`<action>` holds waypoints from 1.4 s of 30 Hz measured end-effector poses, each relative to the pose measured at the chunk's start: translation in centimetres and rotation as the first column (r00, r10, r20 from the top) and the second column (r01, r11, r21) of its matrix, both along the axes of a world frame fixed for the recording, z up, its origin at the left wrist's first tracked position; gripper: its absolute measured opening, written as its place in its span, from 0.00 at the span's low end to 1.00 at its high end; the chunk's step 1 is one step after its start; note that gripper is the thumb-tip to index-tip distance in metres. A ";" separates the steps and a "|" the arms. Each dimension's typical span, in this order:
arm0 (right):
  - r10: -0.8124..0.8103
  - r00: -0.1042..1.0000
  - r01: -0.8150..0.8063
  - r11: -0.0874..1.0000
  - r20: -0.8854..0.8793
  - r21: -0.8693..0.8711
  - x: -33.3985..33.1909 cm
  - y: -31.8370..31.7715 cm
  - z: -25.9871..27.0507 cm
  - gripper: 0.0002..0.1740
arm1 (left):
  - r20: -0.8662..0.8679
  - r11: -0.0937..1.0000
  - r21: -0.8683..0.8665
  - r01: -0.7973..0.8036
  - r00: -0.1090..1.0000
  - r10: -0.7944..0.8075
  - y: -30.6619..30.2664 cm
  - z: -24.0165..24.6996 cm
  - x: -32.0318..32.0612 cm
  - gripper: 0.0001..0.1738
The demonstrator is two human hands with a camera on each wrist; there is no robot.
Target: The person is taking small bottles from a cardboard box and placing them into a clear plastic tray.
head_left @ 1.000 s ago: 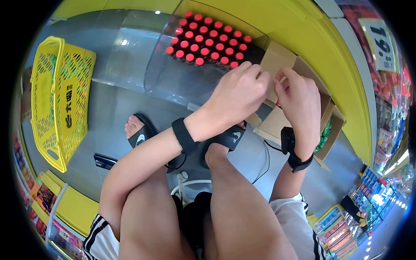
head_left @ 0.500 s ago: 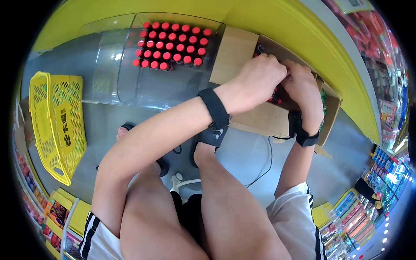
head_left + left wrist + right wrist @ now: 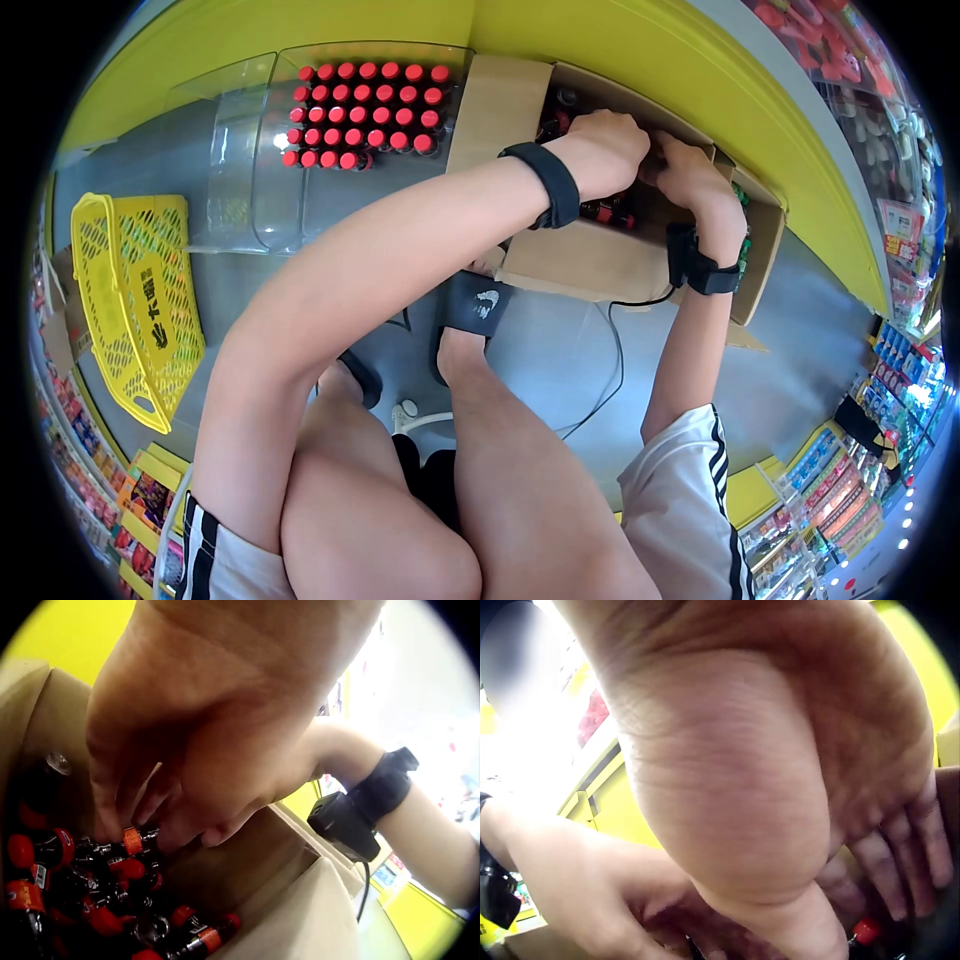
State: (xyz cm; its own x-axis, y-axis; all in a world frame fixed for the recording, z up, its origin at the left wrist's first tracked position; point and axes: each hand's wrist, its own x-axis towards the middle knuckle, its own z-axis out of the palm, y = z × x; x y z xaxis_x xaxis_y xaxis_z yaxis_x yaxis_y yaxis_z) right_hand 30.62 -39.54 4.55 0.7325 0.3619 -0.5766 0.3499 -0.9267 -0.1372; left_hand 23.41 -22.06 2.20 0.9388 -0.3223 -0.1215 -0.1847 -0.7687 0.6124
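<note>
Both hands reach into an open cardboard box (image 3: pixel 600 270) of dark bottles with red caps. My left hand (image 3: pixel 603 150) is bent down over the bottles; in the left wrist view its loosely bent fingers (image 3: pixel 109 821) hang at a bottle with an orange label (image 3: pixel 133 841), and contact is unclear. Beside it, my right hand (image 3: pixel 692 178) is lowered at the box's right part. In the right wrist view its fingers (image 3: pixel 885 874) point down, fairly straight, near a red cap (image 3: pixel 866 931), with no bottle visible in them.
Rows of red-capped bottles (image 3: pixel 368 115) stand in a clear bin (image 3: pixel 235 170) left of the box. A yellow basket (image 3: pixel 140 300) is farther left. Green items (image 3: pixel 742 255) lie in the box's right compartment. A black cable (image 3: pixel 620 350) runs across the floor.
Both hands have gone from above the box down into it, the left ending farther over the bottles. The view has turned, so the bin and box appear farther left.
</note>
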 end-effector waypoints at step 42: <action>0.229 0.972 -0.206 0.941 0.058 -0.267 2.0 2.6 -3.9 0.19 | -0.161 0.993 0.115 -0.012 0.986 0.030 -0.9 -3.2 3.4 0.16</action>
State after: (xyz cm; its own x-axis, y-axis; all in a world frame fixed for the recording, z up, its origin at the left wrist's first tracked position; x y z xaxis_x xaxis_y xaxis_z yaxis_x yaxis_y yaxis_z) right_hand 32.61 -36.91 0.64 0.7038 0.3658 -0.6090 0.5471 -0.8259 0.1362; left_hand 26.80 -22.96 -0.99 0.9100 -0.2782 -0.3075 -0.0730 -0.8374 0.5417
